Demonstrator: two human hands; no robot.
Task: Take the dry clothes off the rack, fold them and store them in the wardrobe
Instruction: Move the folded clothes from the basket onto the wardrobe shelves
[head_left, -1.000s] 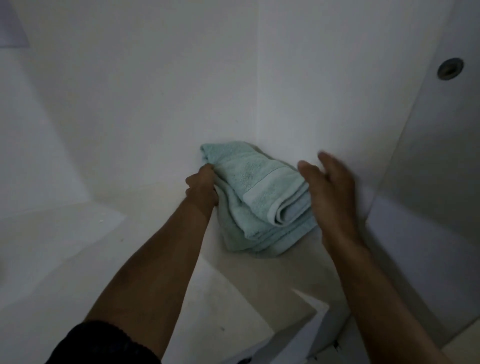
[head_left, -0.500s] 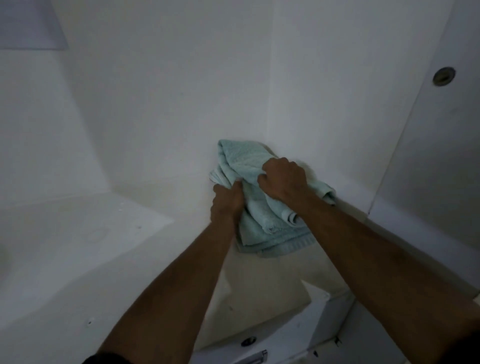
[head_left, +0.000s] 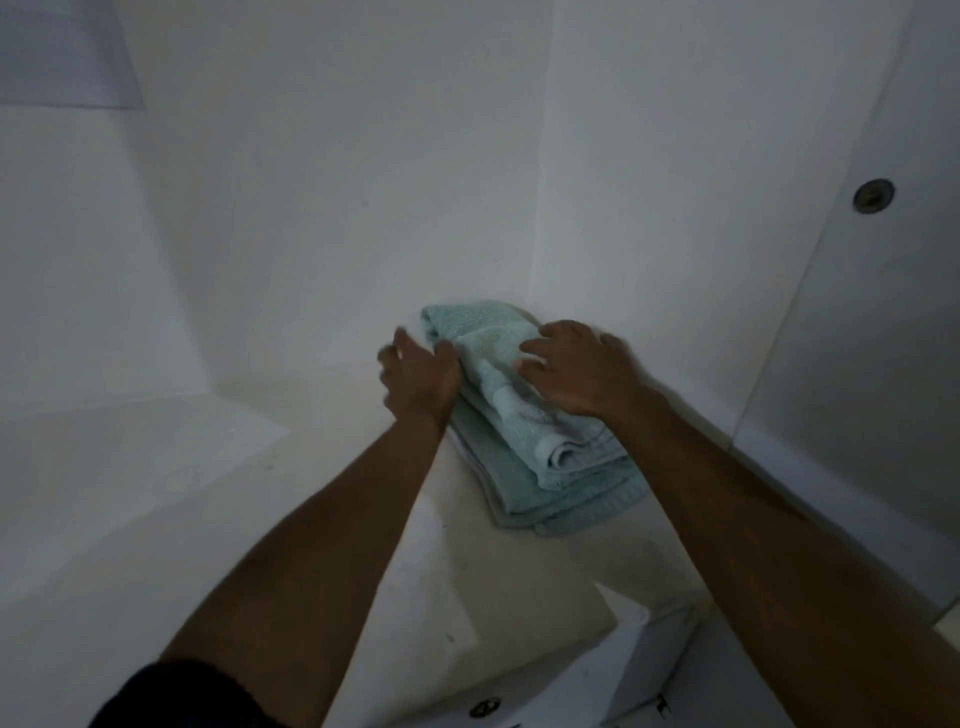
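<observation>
Folded light-blue towels (head_left: 550, 467) lie stacked on the white wardrobe shelf (head_left: 218, 499), pushed into the back right corner. My left hand (head_left: 421, 374) is at the stack's left side with fingers spread and slightly blurred, its thumb side against the top towel. My right hand (head_left: 582, 369) lies on top of the stack, fingers loosely spread and touching the cloth. Neither hand grips anything.
White wardrobe walls (head_left: 337, 208) enclose the shelf at the back and right. An open door panel (head_left: 883, 338) with a round fitting (head_left: 874, 195) stands at the right. The shelf's front edge with a metal fitting (head_left: 484, 707) is at the bottom.
Both hands had gripped the towels and pushed them into the corner; now they have let go and opened, the left beside the stack and the right flat on top.
</observation>
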